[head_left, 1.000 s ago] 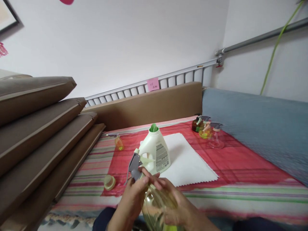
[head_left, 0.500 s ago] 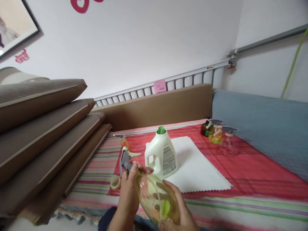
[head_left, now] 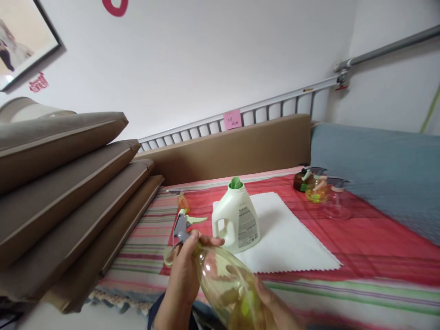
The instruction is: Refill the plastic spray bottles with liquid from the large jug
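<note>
A clear yellow spray bottle [head_left: 225,275] with a grey and pale green trigger head [head_left: 181,227] lies tilted across both my hands, its head up to the left. My left hand [head_left: 187,266] is closed around the neck just below the trigger. Against the bottle's lower body my right hand [head_left: 275,305] is wrapped, partly cut off by the frame's bottom edge. Just beyond stands a white detergent jug [head_left: 237,220], uncapped, with green showing in its mouth. A pale round cap [head_left: 168,256] lies left of my left hand, partly hidden behind it.
The jug stands on a white zigzag-edged sheet [head_left: 292,238] over a red cloth [head_left: 360,247]. Several spray bottles [head_left: 316,190] stand at the back right, and an orange one [head_left: 183,201] at the back left. Stacked brown cushions [head_left: 75,183] rise on the left.
The view has shifted slightly left, so the surroundings appear farther right. My right hand and the bottle's base have moved lower and to the right in view; both hands keep hold.
</note>
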`<state>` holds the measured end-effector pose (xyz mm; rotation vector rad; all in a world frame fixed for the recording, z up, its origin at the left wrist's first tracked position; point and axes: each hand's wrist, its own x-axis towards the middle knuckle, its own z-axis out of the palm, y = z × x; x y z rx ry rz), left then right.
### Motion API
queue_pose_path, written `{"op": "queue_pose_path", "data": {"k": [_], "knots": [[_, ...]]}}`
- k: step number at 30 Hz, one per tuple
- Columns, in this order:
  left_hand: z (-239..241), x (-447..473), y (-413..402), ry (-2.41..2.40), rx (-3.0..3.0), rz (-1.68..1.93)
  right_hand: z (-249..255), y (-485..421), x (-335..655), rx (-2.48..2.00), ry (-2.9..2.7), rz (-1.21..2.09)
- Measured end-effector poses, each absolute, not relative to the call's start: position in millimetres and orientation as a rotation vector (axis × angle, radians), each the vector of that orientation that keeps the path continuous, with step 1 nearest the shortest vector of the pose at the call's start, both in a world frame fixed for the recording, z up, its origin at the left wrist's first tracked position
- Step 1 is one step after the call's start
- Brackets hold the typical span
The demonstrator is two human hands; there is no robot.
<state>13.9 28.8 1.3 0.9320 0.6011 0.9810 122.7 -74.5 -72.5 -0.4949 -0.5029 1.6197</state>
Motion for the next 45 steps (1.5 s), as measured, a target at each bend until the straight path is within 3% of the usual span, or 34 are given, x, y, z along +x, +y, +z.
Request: {"op": "queue_pose_path", "data": {"k": [3,6,9,13,16,21,26,35,42,45], "knots": [[3,13,27,0.599,0.914,0.956,-72,-78,126,-0.766,-0.727,1.236],[3,13,25,0.530,0.896,0.927,-73,-84,130,-0.943,-0.814,1.066],[1,14,24,0.431,0.905,0.893,-74,-85,130,-0.848,-0.764,1.186],[-3,17,22,0.330,0.963,0.906,-77,-77,128,-0.511,-0.491,1.740],[-5,22,21,0.366,0.986,0.992,-79,-70,126,-0.352,-0.405,1.948],[-10,24,24,0.474,0.991,1.161,-87,-68,120,-0.390,-0.374,1.824],[-6,22,26,0.555,1.017,1.170,-98,-74,109,-0.632,-0.532,1.393],[-3,25,19,0.442,1.062,1.026,-75,-70,122,-0.339,-0.562,1.819],[-6,21,21,0.438,1.047,1.112,-102,-73,111,-0.473,-0.607,1.573],[-3,20,20,0.360,1.081,1.032,-106,-72,109,-0.403,-0.591,1.668]]}}
